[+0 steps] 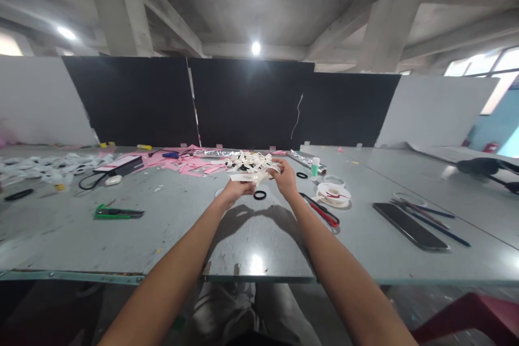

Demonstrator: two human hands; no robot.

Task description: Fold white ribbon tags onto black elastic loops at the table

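Note:
Both my arms reach out over a grey table (pixel 162 238). My left hand (pixel 235 190) and my right hand (pixel 285 177) together hold a white paper strip (pixel 248 177) just above the tabletop. Right behind the hands lies a heap of white paper loops (pixel 251 162). A black ring (pixel 260 194) lies on the table just below the hands. Another black ring (pixel 301 175) sits to the right of my right hand.
Red-handled scissors (pixel 324 211), a white tape roll (pixel 333 193), a glue stick (pixel 315 166), a black phone (pixel 409 225) and pens (pixel 430 219) lie to the right. A green cutter (pixel 117 212), a paper-loop chain (pixel 44 166) and pink paper scraps (pixel 190 165) lie to the left.

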